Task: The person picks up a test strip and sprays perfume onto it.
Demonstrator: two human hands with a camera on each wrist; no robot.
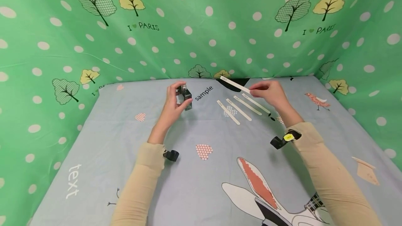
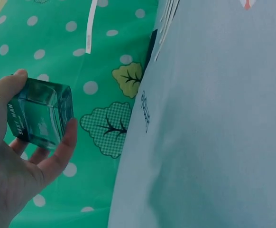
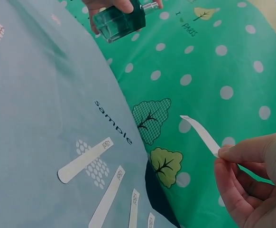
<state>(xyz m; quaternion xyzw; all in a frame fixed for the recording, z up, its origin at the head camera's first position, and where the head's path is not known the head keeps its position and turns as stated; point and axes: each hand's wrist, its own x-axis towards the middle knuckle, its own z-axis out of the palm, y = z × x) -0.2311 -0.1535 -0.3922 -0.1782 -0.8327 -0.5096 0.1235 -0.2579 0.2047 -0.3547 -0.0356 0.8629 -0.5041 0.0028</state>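
My left hand (image 1: 172, 106) grips a square glass perfume bottle (image 1: 188, 96), raised over the back of the table. Greenish glass and dark lettering show on the bottle (image 2: 43, 114) in the left wrist view, with thumb and fingers around its sides. The silver spray nozzle (image 3: 150, 6) is uncapped and points towards the fingertips in the right wrist view. Between thumb and forefinger, my right hand (image 1: 272, 94) pinches one end of a white paper perfume test strip (image 1: 235, 84). That strip (image 3: 203, 135) bends slightly and its free end extends towards the bottle's side, well apart from it.
Several more test strips (image 1: 239, 110) lie side by side on the grey-blue printed tablecloth (image 1: 188, 184), below the right hand. A green dotted curtain (image 1: 201, 27) rises right behind the table's back edge and along both sides.
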